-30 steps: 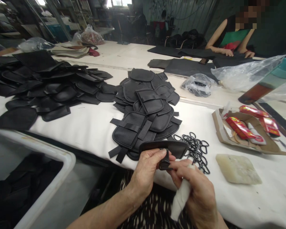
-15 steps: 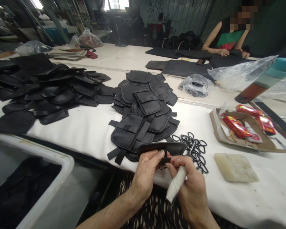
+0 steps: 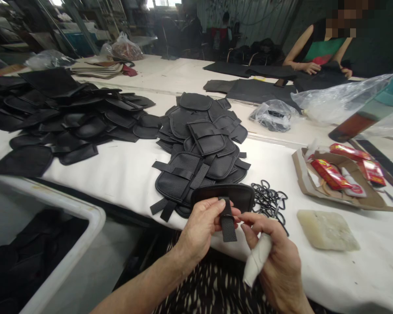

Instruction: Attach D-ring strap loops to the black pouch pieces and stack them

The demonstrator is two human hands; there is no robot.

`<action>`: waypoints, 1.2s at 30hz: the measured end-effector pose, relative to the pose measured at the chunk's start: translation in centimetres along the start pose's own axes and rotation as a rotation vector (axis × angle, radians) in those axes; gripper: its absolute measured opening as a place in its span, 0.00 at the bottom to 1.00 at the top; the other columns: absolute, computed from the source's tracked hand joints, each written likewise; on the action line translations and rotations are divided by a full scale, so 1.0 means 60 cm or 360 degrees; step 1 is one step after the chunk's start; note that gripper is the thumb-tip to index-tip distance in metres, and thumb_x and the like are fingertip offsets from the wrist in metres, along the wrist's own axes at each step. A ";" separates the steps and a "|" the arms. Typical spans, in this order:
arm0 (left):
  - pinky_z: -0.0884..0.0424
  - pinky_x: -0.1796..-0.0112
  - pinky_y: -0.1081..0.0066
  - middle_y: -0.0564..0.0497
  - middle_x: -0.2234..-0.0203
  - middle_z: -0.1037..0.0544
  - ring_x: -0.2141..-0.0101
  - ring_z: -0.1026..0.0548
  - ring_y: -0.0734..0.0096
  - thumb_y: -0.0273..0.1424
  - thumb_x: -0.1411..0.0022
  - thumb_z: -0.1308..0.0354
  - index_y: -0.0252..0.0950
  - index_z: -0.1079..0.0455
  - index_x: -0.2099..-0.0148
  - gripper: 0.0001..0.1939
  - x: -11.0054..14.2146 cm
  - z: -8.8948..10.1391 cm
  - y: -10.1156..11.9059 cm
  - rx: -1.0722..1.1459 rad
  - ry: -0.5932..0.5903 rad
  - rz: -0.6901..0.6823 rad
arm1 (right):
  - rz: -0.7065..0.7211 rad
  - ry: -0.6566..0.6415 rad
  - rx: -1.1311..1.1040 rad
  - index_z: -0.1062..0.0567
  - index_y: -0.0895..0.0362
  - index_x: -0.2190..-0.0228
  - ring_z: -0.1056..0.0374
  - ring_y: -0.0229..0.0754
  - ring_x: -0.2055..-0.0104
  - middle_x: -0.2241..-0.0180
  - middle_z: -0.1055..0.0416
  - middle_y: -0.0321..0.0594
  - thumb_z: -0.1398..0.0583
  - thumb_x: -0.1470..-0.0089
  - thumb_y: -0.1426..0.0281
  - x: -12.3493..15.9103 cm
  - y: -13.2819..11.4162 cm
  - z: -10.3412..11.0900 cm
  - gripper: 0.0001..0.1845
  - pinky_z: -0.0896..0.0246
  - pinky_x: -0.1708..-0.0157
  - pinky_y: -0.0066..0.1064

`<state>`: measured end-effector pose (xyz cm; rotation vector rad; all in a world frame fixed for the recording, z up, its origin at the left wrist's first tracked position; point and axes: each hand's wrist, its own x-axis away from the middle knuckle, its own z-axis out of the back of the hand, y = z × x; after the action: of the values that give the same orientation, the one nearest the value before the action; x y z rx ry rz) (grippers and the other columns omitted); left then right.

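Along the desk's (image 3: 127, 174) near edge, left fingers (image 3: 210, 211) clamped one strap (image 3: 229, 231), seemingly ringed; right fingers (image 3: 261, 224) gripped a white-wrapped tool (image 3: 258, 258); further rings (image 3: 264, 195) lay loose, unfitted.

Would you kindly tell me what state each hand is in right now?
Left hand: closed, pinching the black strap.
Right hand: closed around the white-wrapped handle; whether its fingertips touch the strap cannot be told.

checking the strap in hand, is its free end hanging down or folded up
Hanging down: the strap's free end shows flat below the left hand. Where the hand covers the strap, cannot tell.
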<state>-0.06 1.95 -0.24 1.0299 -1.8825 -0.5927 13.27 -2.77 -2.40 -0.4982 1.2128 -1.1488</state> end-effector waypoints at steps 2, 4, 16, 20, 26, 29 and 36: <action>0.31 0.72 0.73 0.48 0.76 0.22 0.76 0.25 0.71 0.36 0.44 0.42 0.31 0.27 0.66 0.12 0.001 0.000 0.000 -0.0048 -0.0005 -0.0021 | 0.0143 -0.0103 0.0245 0.31 0.53 0.64 0.28 0.42 0.61 0.60 0.25 0.42 0.45 0.45 0.80 -0.009 -0.005 0.002 0.10 0.31 0.63 0.34; 0.32 0.72 0.75 0.50 0.78 0.24 0.77 0.26 0.73 0.36 0.45 0.42 0.31 0.27 0.68 0.11 0.002 0.000 0.000 -0.0102 0.0020 -0.0038 | 0.0374 -0.0246 0.0521 0.30 0.55 0.64 0.29 0.43 0.62 0.62 0.24 0.44 0.47 0.44 0.81 -0.022 -0.012 0.001 0.11 0.32 0.65 0.34; 0.29 0.65 0.70 0.48 0.73 0.22 0.69 0.24 0.67 0.37 0.38 0.51 0.33 0.26 0.68 0.16 0.007 0.012 0.024 -0.0788 -0.0055 -0.0293 | 0.0254 -0.0318 0.0468 0.34 0.54 0.70 0.31 0.39 0.71 0.71 0.26 0.38 0.46 0.44 0.79 -0.036 -0.011 0.012 0.08 0.37 0.72 0.28; 0.29 0.59 0.70 0.47 0.65 0.22 0.62 0.24 0.65 0.29 0.38 0.50 0.35 0.26 0.60 0.11 0.013 0.028 0.018 -0.1415 0.0245 -0.0983 | -0.0251 -0.0280 0.0103 0.36 0.52 0.72 0.31 0.36 0.70 0.70 0.28 0.33 0.42 0.46 0.75 -0.044 -0.006 0.016 0.07 0.37 0.71 0.24; 0.32 0.52 0.70 0.44 0.51 0.27 0.52 0.27 0.67 0.18 0.41 0.52 0.35 0.27 0.54 0.18 -0.017 0.043 0.003 -0.1699 -0.0292 -0.1352 | -0.0465 -0.0206 -0.0138 0.36 0.53 0.74 0.32 0.37 0.69 0.71 0.28 0.34 0.39 0.49 0.72 -0.058 -0.006 0.006 0.09 0.37 0.69 0.26; 0.29 0.56 0.71 0.47 0.60 0.22 0.59 0.24 0.68 0.23 0.39 0.49 0.35 0.27 0.58 0.11 -0.030 0.041 0.003 -0.1535 -0.0212 -0.1250 | -0.0509 -0.0157 -0.0248 0.36 0.53 0.74 0.32 0.36 0.70 0.71 0.27 0.33 0.38 0.50 0.71 -0.060 -0.014 0.009 0.09 0.36 0.71 0.25; 0.27 0.68 0.72 0.48 0.70 0.21 0.73 0.23 0.71 0.29 0.37 0.51 0.33 0.30 0.57 0.10 -0.039 0.025 0.019 -0.1139 -0.0091 -0.0844 | -0.0157 0.0225 -0.0029 0.34 0.52 0.72 0.30 0.34 0.68 0.70 0.27 0.31 0.38 0.49 0.74 -0.069 -0.017 0.023 0.09 0.35 0.68 0.22</action>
<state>-1.23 4.51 -1.27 1.0073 -1.2489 -1.4835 14.41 0.14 0.85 -0.5016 1.3337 -1.2749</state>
